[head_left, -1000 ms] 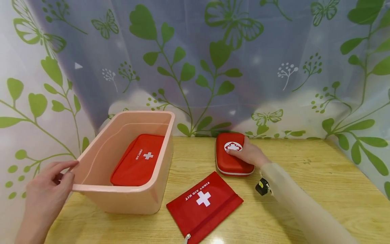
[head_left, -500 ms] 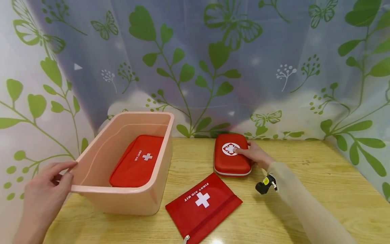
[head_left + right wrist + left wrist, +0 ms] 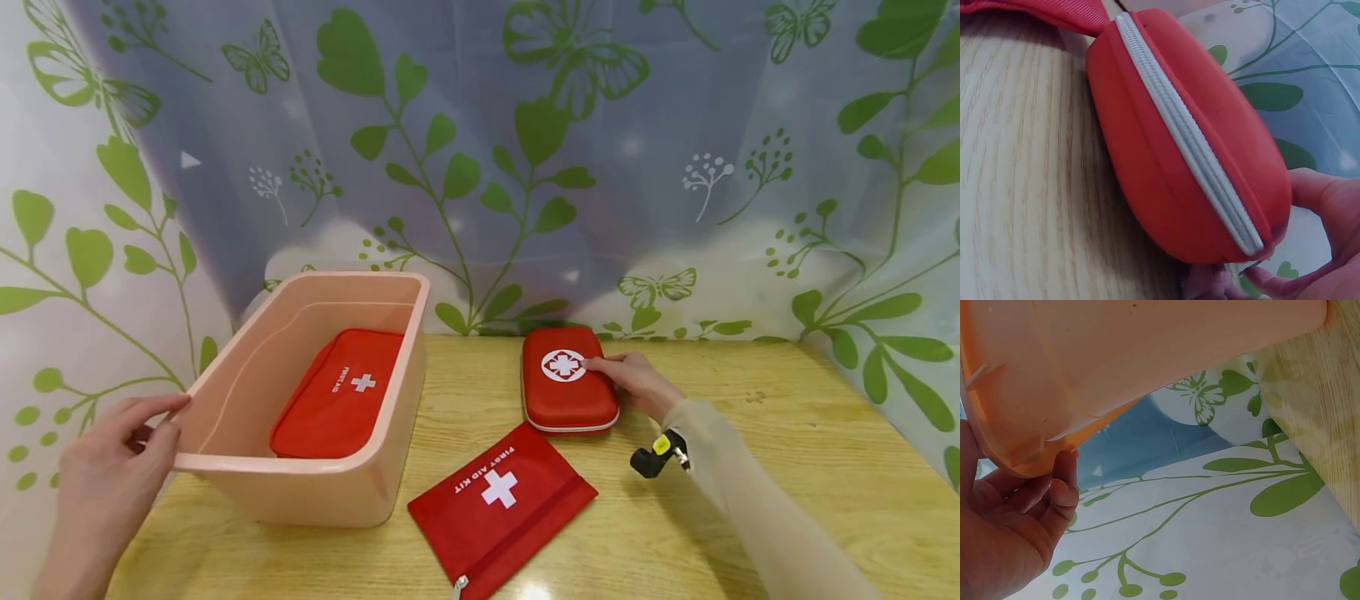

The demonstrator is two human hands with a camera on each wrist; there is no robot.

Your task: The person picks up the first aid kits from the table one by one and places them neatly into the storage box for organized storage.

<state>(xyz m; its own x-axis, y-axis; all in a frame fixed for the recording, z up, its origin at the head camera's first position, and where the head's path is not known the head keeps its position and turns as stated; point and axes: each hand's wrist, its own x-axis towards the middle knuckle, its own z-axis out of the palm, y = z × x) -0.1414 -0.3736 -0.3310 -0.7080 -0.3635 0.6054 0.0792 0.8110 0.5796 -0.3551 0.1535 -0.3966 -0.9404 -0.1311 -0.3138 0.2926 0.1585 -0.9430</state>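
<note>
Where the wooden table (image 3: 787, 408) ends, leafy cloth (image 3: 495, 167) hangs; a case (image 3: 566, 396) is gripped.

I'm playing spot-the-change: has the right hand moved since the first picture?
Yes. In the head view, the right hand has shifted a little rightward, farther from the pink bin.

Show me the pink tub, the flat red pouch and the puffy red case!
Pink tub (image 3: 300, 497), head view: front wall.
Flat red pouch (image 3: 501, 518), head view: red cloth near its middle.
Puffy red case (image 3: 1180, 131), right wrist view: white zipper.
</note>
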